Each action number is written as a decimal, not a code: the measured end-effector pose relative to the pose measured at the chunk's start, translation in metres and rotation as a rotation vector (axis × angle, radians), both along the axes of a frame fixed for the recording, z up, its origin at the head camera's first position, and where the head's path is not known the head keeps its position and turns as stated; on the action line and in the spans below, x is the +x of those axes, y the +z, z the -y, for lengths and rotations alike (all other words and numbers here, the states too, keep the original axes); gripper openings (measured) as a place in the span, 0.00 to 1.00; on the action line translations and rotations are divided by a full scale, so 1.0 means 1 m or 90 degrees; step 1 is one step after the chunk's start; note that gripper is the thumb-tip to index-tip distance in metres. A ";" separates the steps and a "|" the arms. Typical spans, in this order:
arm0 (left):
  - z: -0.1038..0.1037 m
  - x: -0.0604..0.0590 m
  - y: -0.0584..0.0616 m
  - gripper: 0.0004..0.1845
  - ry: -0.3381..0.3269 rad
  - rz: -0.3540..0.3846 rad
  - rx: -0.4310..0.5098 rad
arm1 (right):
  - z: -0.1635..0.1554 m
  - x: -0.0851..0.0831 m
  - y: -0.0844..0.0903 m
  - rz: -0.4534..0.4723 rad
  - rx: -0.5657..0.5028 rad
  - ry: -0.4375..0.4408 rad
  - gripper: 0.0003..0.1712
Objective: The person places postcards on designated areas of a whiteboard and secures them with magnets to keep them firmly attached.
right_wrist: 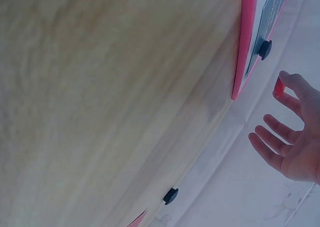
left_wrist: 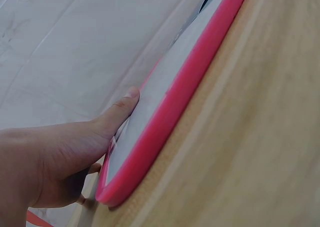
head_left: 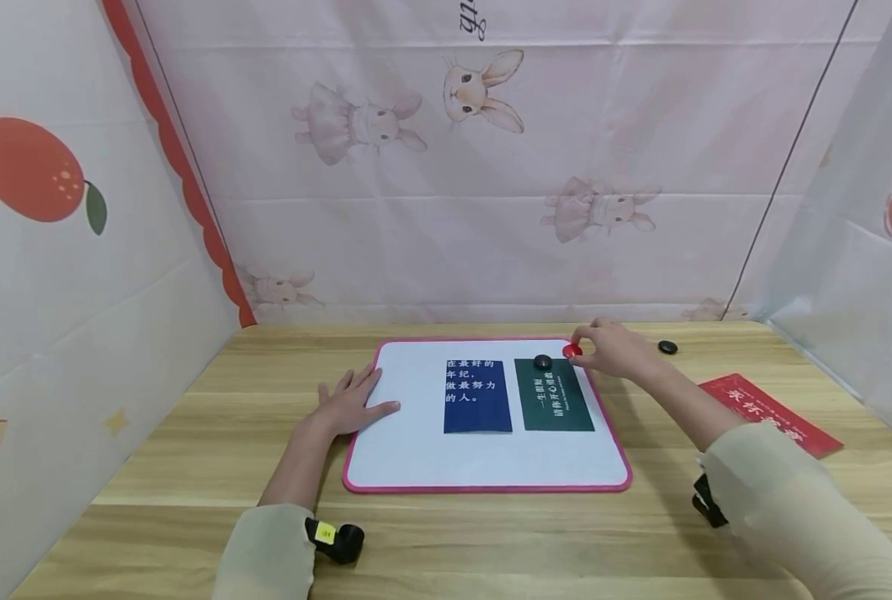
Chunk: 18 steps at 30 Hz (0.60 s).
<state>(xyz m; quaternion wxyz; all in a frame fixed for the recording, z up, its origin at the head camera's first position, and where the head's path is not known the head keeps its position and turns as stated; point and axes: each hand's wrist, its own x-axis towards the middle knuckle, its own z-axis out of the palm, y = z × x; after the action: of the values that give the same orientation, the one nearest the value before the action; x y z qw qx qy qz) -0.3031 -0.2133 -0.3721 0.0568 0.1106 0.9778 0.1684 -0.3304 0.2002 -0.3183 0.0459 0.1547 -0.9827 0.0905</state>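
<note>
Flat on the pink-rimmed whiteboard [head_left: 483, 485], the spread left hand [head_left: 348, 406] should keep steadying it while the right hand [head_left: 618, 350], pinching a red magnet [head_left: 572, 352] at the far right corner, sets it squarely by the green card [head_left: 554, 395].

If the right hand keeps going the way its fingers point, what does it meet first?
Probably the black magnet on the green card: the right hand, pinching a red magnet, points left toward it. Height above the board is unclear.
</note>
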 end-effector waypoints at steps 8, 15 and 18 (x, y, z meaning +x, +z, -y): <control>0.001 -0.002 -0.002 0.46 0.000 -0.002 -0.001 | 0.008 -0.003 -0.001 0.000 0.008 0.007 0.22; 0.002 -0.004 -0.003 0.46 -0.001 -0.001 0.000 | 0.016 -0.005 -0.001 0.004 0.000 0.006 0.22; 0.002 -0.004 -0.003 0.46 -0.001 0.000 -0.001 | 0.018 -0.006 -0.002 0.002 0.000 0.010 0.22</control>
<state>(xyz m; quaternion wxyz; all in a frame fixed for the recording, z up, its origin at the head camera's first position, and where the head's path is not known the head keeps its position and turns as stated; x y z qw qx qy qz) -0.3069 -0.2148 -0.3754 0.0572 0.1109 0.9779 0.1680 -0.3369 0.1825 -0.3201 0.0438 0.1620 -0.9816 0.0909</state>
